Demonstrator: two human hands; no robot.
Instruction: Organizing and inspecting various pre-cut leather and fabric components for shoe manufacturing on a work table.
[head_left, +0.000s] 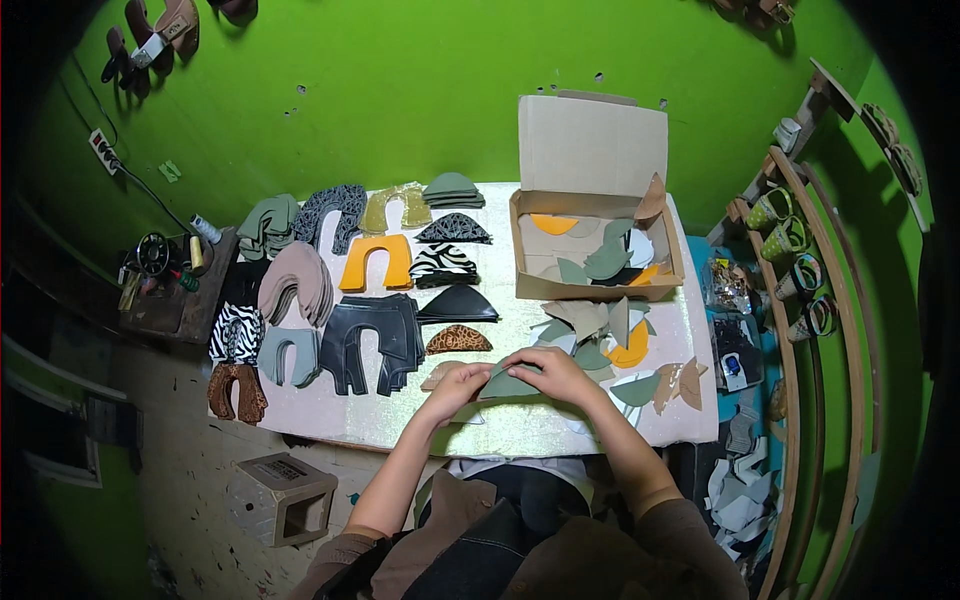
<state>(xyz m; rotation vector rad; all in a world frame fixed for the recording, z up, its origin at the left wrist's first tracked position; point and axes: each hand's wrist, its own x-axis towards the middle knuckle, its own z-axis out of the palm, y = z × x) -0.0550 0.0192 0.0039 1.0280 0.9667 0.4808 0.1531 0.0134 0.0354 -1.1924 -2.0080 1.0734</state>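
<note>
Green cut piece (510,385) lies between the left grip (458,390) and the right grip (553,376), over the near part of the surface (385,428); whether its underside touches that surface cannot be told. The left grip pinches its left end, and the right grip has its fingers bent over the upper edge, so both are grasping the same piece; whether it is one layer or several cannot be made out. It looks like thin sheet material, so it should be light and bendy rather than stiff, unlikely to break but apt to crease if squeezed in the middle. Its matt face suggests little slipping. The rim seems the best place to take hold, with a pinch toward each end. A tan piece (437,374) shows just behind the left grip. Beyond the right grip lie an orange piece (626,357) and tan offcuts (577,317), then a cardboard box (540,288) with its lid raised and more cuttings (607,257) inside. Beyond the left grip sit a leopard-print stack (459,340) and, farther off, a black half-moon stack (458,304); to their left rests a black arch-shaped stack (343,342).
</note>
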